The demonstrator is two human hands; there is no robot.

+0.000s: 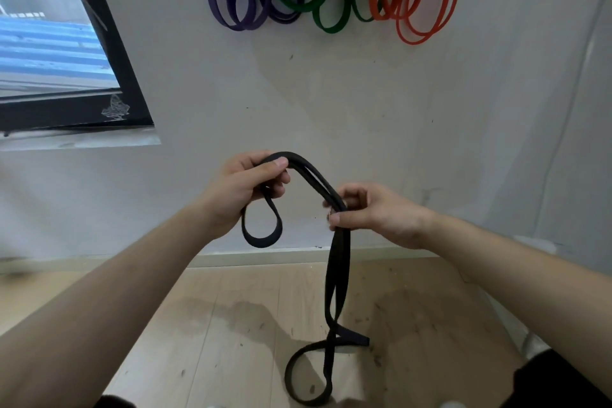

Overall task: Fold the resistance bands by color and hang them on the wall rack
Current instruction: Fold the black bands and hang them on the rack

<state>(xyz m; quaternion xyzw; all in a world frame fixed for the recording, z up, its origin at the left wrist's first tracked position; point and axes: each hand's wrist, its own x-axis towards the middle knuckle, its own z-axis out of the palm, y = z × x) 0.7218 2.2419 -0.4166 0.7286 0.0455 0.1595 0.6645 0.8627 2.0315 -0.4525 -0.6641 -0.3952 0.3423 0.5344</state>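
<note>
Left hand, right hand, each grip clutching black band, arched between, rest hanging below

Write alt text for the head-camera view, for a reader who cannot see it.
Two bare hands hold a long black rubber resistance band before a white wall: the left hand grips a doubled loop, the right hand pinches the strands, and the rest hangs down to the pale wooden floor. Above hang purple bands, green bands and orange bands.
</note>
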